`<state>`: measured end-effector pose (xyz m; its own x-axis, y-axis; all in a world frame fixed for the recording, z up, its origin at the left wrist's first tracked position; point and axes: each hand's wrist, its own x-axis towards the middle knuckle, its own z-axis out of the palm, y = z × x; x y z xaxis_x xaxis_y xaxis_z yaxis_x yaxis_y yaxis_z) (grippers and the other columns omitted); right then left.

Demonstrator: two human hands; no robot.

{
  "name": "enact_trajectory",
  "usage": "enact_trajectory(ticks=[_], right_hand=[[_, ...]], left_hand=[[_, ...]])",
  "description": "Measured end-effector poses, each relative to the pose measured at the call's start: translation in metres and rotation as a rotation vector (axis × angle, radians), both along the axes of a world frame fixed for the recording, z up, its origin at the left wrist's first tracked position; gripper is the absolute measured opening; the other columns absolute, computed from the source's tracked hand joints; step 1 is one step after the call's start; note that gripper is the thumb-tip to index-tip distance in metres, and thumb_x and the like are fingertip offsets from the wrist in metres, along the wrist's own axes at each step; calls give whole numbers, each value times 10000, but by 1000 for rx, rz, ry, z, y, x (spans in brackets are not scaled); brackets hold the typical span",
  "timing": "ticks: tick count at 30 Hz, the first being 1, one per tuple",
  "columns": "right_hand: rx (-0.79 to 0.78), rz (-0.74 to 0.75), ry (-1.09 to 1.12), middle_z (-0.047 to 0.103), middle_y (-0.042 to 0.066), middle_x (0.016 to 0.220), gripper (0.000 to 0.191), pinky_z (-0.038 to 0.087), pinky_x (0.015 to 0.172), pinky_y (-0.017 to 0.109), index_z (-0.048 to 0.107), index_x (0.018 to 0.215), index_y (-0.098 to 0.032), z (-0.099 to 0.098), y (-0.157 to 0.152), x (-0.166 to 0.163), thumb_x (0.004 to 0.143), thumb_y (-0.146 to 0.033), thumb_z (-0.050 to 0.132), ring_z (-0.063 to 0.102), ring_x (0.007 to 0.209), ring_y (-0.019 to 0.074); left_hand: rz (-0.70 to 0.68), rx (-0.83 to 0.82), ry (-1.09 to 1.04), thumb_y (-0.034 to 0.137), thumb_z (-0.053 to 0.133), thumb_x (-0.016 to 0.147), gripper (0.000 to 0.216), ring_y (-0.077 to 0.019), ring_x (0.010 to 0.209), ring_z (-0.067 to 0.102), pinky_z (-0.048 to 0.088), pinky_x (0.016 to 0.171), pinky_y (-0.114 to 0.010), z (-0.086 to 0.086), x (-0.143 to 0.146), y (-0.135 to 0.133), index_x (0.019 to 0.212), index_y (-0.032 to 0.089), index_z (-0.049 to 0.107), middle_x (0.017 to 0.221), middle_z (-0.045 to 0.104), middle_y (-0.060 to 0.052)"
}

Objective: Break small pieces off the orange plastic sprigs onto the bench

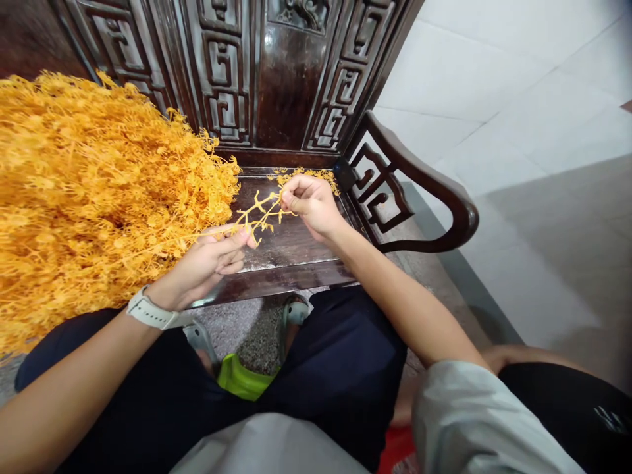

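Note:
An orange plastic sprig (259,214) with small branching leaves is stretched between my two hands above the seat of a dark carved wooden chair (291,247). My left hand (210,263), with a white watch on its wrist, pinches the sprig's lower end between thumb and fingers. My right hand (311,201) is closed on the sprig's upper end with pinched fingertips. A big heap of the same orange sprigs (83,197) fills the left part of the seat, right beside my left hand.
A small clump of orange pieces (309,174) lies at the back of the seat behind my right hand. The chair's carved back (276,72) and curved armrest (424,191) rise behind and to the right. Pale floor tiles (518,131) lie at right. A green stool (241,380) shows between my legs.

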<state>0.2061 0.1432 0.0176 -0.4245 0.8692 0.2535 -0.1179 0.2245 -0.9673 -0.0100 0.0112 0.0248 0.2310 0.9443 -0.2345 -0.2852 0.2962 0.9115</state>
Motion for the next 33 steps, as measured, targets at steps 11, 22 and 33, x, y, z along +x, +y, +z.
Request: enact_trajectory(ticks=[11, 22, 33], right_hand=[[-161, 209, -546, 734, 13, 718, 276, 513, 606, 245, 716, 798, -170, -47, 43, 94, 750, -377, 892, 632, 628, 126], [-496, 5, 246, 841, 19, 1034, 457, 606, 662, 199, 717, 1058, -213, -42, 52, 85, 835, -562, 913, 703, 720, 94], [-473, 121, -363, 810, 42, 862, 258, 522, 556, 173, 768, 1129, -137, -45, 23, 74, 920, -261, 856, 657, 621, 82]], left_hand=[[14, -62, 2, 537, 885, 880, 373, -84, 496, 426, 400, 527, -205, -20, -21, -18, 853, 170, 819, 499, 468, 26], [65, -107, -28, 503, 944, 818, 386, -100, 576, 479, 427, 484, -180, -18, -11, -5, 837, 137, 824, 652, 600, -32], [120, -197, -16, 484, 997, 735, 408, -105, 598, 535, 484, 495, -181, -24, -9, -2, 844, 139, 811, 728, 668, -33]])
